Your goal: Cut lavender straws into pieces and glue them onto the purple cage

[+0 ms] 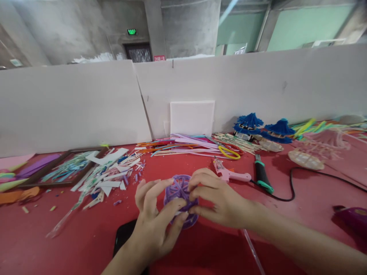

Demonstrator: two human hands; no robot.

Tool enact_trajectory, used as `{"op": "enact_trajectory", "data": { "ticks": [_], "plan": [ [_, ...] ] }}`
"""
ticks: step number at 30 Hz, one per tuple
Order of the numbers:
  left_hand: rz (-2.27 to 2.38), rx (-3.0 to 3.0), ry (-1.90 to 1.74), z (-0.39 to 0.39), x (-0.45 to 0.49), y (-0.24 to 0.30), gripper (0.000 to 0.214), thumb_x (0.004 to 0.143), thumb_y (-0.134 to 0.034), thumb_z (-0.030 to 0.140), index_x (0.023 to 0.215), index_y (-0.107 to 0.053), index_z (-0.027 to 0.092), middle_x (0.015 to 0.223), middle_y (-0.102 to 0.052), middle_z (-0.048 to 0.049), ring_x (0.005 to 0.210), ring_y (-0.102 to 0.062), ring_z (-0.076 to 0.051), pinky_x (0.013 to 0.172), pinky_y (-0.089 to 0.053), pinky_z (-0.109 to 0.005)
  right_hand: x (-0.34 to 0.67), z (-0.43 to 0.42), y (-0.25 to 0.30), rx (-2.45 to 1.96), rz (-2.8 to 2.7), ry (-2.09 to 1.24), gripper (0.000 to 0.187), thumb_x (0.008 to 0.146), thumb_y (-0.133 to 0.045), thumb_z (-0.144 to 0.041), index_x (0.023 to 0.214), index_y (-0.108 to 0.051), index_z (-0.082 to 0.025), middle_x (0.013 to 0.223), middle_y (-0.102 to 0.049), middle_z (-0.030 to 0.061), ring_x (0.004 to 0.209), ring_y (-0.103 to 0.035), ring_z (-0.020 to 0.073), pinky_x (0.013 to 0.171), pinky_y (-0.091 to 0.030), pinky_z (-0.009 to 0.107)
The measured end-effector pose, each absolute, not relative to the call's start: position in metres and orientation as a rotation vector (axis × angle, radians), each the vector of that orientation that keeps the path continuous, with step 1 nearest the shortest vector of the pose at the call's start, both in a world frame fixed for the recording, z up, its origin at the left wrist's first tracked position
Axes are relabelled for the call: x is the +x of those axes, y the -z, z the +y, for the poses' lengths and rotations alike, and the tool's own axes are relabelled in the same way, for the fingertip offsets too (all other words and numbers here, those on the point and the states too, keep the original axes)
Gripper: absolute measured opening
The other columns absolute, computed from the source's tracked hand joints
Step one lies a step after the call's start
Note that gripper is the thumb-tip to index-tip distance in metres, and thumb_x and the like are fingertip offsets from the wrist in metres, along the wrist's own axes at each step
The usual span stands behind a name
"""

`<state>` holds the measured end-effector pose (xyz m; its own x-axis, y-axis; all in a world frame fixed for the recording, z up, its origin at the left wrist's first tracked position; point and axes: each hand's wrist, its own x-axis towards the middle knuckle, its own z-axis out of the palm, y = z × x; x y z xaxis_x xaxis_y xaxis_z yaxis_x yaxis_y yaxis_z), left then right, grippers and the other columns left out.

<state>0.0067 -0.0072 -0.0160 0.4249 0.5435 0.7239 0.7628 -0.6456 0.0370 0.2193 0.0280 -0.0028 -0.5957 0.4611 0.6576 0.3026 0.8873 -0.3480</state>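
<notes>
A small round purple basket-like craft piece (181, 185), woven or built from purple strips, is between my hands over the red table. My left hand (157, 217) grips its left and near side, with thumb and a finger pressed close together at the front. From the right, my right hand (219, 196) pinches the rim and side with bent fingers. Something small and whitish shows by the left thumb, too covered to name. Part of the piece's near side is hidden by my fingers. A black phone-like object (123, 233) lies partly under my left wrist.
Pink glue gun (233, 175) and black-and-green utility knife (262, 175) lie right of my hands, near a black cable (291, 187). Behind are colored sticks (183, 145) and yellow-handled scissors (229, 152). White scraps (110, 183) litter the left; blue-roofed models (249, 124) stand back right.
</notes>
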Motion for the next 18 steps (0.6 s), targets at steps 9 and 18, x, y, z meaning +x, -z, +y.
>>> {"op": "enact_trajectory", "data": {
  "ticks": [9,18],
  "plan": [
    [-1.108,-2.331,1.031,-0.0025,0.0022,0.0198,0.024,0.076,-0.061,0.013,0.094,-0.063,0.030,0.122,-0.044,-0.0092,0.112,-0.041,-0.033,0.100,-0.032,-0.062,0.2195,0.0259,0.0019,-0.573,-2.273,-0.222,0.009,0.090,-0.052,-0.017,0.092,-0.061,-0.017,0.099,-0.060,0.0082,0.098,-0.050,0.0193,0.091,-0.045,0.039],
    [-1.256,-2.400,1.084,0.0006,0.0062,0.0180,0.015,0.077,-0.062,0.018,0.081,-0.069,0.031,0.127,-0.045,-0.0079,0.114,-0.042,-0.034,0.091,-0.040,-0.061,0.2141,0.0242,0.0077,-0.589,-2.209,-0.238,0.012,0.089,-0.052,-0.010,0.089,-0.062,-0.017,0.091,-0.061,0.0058,0.092,-0.050,0.0183,0.088,-0.046,0.034]
  ]
}}
